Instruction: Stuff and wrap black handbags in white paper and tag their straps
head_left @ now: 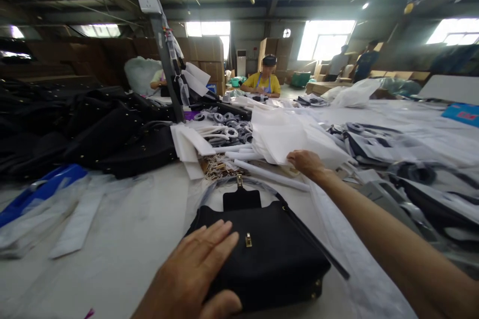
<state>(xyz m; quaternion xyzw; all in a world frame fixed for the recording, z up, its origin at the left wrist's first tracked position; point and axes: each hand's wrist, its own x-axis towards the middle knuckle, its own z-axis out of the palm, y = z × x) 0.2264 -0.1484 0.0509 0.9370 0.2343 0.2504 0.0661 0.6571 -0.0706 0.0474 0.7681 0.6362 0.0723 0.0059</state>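
A black handbag (277,244) lies on the white table in front of me, its flap tab with a gold clasp pointing away. My left hand (198,264) rests flat on the bag's left part, fingers stretched out. The bag's strap (314,239) runs along its right side, and clear film covers the handle behind it. Farther off, my right hand (305,161) pinches the near edge of a stack of white foam sheets (284,132). Whether it has one sheet or more between the fingers, I cannot tell.
Black bags (112,129) are heaped at the left, beside a blue plastic bag (56,184). White tubes (265,172) and wrapped handles (228,127) lie beyond the handbag. A grey post (164,45) rises there. Wrapped parts (415,174) crowd the right; a person in yellow (264,82) sits opposite.
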